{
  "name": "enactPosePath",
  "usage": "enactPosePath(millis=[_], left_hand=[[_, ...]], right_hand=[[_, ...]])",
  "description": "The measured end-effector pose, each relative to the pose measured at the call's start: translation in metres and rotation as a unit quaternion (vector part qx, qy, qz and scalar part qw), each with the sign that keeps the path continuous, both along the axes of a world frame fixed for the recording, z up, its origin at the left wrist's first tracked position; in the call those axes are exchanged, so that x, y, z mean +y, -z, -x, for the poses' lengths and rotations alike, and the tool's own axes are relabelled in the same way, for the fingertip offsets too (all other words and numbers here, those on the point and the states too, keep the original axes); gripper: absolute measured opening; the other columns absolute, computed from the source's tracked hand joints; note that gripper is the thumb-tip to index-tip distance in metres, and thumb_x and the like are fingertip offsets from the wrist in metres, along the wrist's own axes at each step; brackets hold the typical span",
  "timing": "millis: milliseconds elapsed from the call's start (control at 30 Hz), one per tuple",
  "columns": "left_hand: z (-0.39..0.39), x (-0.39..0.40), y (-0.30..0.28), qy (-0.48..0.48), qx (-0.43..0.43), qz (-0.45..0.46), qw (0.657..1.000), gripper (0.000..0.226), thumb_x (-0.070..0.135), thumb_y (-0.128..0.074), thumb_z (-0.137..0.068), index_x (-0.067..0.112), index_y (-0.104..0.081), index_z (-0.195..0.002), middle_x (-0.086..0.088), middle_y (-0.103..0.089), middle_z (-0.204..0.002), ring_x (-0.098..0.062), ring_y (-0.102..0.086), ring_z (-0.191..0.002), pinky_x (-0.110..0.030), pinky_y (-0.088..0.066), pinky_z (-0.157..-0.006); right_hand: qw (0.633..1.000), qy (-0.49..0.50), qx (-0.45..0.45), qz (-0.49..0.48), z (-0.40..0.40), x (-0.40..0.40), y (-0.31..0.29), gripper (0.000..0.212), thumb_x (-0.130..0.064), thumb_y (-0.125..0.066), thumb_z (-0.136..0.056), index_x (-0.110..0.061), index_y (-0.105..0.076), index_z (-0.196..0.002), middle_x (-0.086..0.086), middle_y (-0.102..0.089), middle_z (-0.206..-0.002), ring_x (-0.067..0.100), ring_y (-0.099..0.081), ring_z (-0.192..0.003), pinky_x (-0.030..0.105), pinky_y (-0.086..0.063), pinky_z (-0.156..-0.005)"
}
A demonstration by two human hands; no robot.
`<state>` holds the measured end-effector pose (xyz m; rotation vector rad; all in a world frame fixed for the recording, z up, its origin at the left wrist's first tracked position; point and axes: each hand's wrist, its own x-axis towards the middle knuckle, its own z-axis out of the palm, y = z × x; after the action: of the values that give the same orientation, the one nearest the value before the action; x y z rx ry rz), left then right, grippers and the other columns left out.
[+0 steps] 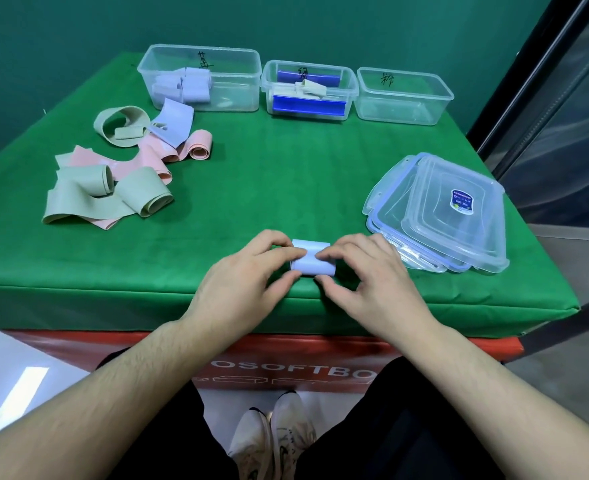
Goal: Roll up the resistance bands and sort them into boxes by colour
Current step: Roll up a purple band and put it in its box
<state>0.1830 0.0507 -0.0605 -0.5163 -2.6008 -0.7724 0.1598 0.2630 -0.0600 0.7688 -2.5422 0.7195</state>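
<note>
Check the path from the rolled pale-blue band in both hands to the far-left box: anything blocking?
Nothing visible blocks it. The rolled pale-blue resistance band sits near the table's front edge; bare green cloth runs to the open clear plastic box. The loose band pile lies left of that line.

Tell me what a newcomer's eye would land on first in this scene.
First, the two hands, left hand and right hand, pinching a pale blue rolled band at the near edge of the green table. Next, the loose heap of green, pink and blue bands at the left. Then three clear boxes along the far edge, the rightmost box empty, and stacked lids at the right.
</note>
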Motion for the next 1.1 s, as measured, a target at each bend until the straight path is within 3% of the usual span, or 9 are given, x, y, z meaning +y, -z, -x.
enactPosePath(millis=[100, 333, 433, 567, 667, 733, 867, 1100], left_hand=[[0.000, 0.000, -0.001, 0.004, 0.019, 0.000, 1.000, 0.024, 0.036, -0.062, -0.090, 0.030, -0.066, -0.112, 0.018, -0.054, -0.116, -0.002, -0.040, -0.068, -0.029, -0.050, -0.054], [0.007, -0.001, -0.003, 0.012, 0.010, 0.017, 1.000, 0.030, 0.045, -0.050, -0.091, 0.030, -0.068, -0.111, 0.018, -0.058, -0.112, -0.006, -0.059, -0.078, -0.034, -0.055, -0.060], [0.009, -0.001, -0.004, 0.011, -0.001, 0.014, 1.000, 0.025, 0.038, -0.058, -0.093, 0.029, -0.068, -0.114, 0.017, -0.058, -0.112, -0.007, -0.057, -0.078, -0.034, -0.055, -0.064], [0.010, 0.001, -0.006, 0.019, 0.013, 0.016, 1.000, 0.026, 0.029, -0.067, -0.090, 0.027, -0.066, -0.116, 0.014, -0.057, -0.114, -0.002, -0.039, -0.071, -0.026, -0.048, -0.060], [0.012, 0.002, -0.007, 0.039, 0.048, 0.034, 0.998, 0.023, 0.025, -0.066, -0.088, 0.022, -0.068, -0.110, 0.008, -0.061, -0.111, -0.005, -0.050, -0.074, -0.022, -0.045, -0.065], [0.015, 0.002, -0.005, 0.052, 0.055, 0.046, 0.996, 0.023, 0.025, -0.061, -0.087, 0.019, -0.069, -0.108, 0.005, -0.063, -0.108, -0.014, -0.063, -0.084, -0.030, -0.052, -0.072], [0.022, 0.000, -0.001, 0.052, 0.056, 0.056, 0.995, 0.023, 0.024, -0.060, -0.088, 0.018, -0.070, -0.108, 0.003, -0.065, -0.108, -0.025, -0.067, -0.085, -0.041, -0.055, -0.068], [0.023, 0.002, -0.009, 0.033, 0.018, 0.033, 0.999, 0.026, 0.023, -0.065, -0.088, 0.027, -0.067, -0.113, 0.013, -0.061, -0.111, -0.013, -0.063, -0.087, -0.035, -0.055, -0.070]], right_hand=[[1.000, 0.001, -0.011, 0.005, 0.003, -0.001, 0.000, 0.025, -0.040, -0.062, -0.085, -0.026, -0.068, -0.105, -0.012, -0.062, -0.099, 0.019, -0.050, -0.091, 0.043, -0.045, -0.082], [1.000, 0.015, 0.015, -0.001, 0.005, -0.004, 0.000, 0.027, -0.035, -0.067, -0.084, -0.024, -0.068, -0.109, -0.008, -0.059, -0.105, 0.019, -0.048, -0.094, 0.042, -0.044, -0.084], [1.000, 0.010, 0.015, -0.010, 0.007, -0.003, 0.002, 0.023, -0.035, -0.066, -0.084, -0.025, -0.067, -0.104, -0.010, -0.059, -0.102, 0.019, -0.049, -0.093, 0.043, -0.044, -0.083], [1.000, 0.012, 0.000, 0.004, 0.012, -0.004, 0.002, 0.024, -0.040, -0.061, -0.085, -0.027, -0.068, -0.104, -0.013, -0.059, -0.100, 0.016, -0.046, -0.092, 0.042, -0.043, -0.084], [1.000, 0.020, -0.001, 0.008, 0.014, -0.004, 0.001, 0.028, -0.042, -0.059, -0.085, -0.027, -0.070, -0.105, -0.011, -0.058, -0.102, 0.018, -0.046, -0.093, 0.040, -0.042, -0.086], [1.000, 0.027, -0.010, 0.005, 0.016, -0.005, 0.001, 0.030, -0.044, -0.058, -0.085, -0.028, -0.071, -0.108, -0.010, -0.056, -0.104, 0.018, -0.046, -0.095, 0.041, -0.042, -0.088], [1.000, 0.028, -0.006, -0.006, 0.015, -0.005, 0.000, 0.030, -0.041, -0.059, -0.086, -0.029, -0.066, -0.113, -0.011, -0.055, -0.105, 0.017, -0.046, -0.096, 0.042, -0.043, -0.087], [1.000, 0.021, -0.005, -0.021, 0.021, -0.005, 0.000, 0.022, -0.035, -0.063, -0.086, -0.031, -0.065, -0.108, -0.015, -0.057, -0.102, 0.017, -0.048, -0.093, 0.043, -0.043, -0.083]])
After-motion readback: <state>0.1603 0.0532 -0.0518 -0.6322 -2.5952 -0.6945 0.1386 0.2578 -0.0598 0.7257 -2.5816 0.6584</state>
